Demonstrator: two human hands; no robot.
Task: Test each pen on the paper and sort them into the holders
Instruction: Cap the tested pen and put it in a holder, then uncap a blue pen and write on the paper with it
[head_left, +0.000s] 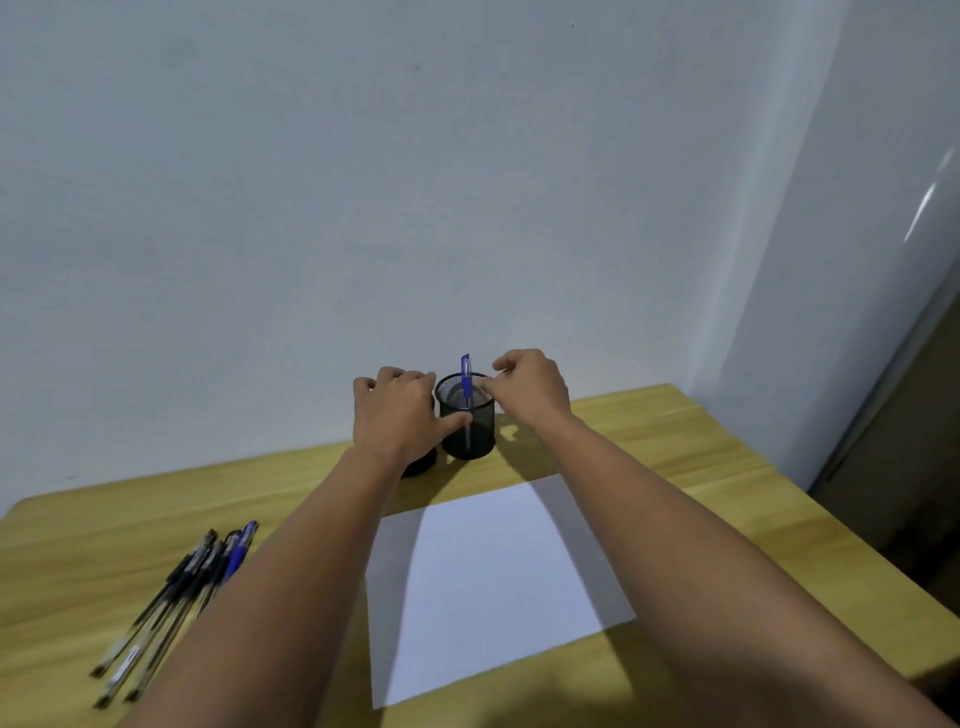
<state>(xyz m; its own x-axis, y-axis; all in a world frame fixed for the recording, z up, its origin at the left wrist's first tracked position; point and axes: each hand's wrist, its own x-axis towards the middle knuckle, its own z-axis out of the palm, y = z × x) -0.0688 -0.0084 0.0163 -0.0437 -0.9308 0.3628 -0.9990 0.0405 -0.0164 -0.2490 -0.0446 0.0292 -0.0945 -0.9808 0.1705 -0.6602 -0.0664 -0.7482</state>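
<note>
Left hand (397, 415) rests on one holder (466, 415); right hand (527, 387), fingers curled, holds nothing by the blue pen (466, 384). Pens (176, 597) look light, stiff, slippery: pinch mid-barrel.

A single head-worn wide-angle view looks forward and down from above the person's own forearms, facing a pale wall (363, 182) that fills the upper half of the picture, with the wooden surface (701, 467) sloping across the lower half and tilted a little, its right side higher. The near edge of the surface runs out of the bottom of the frame, so the sheet of paper (493, 582) lies close beneath the camera, while the left hand (397, 415), the right hand (527, 387) and the mesh pen holder (466, 415) sit farther off at the wall, about mid-frame
</note>
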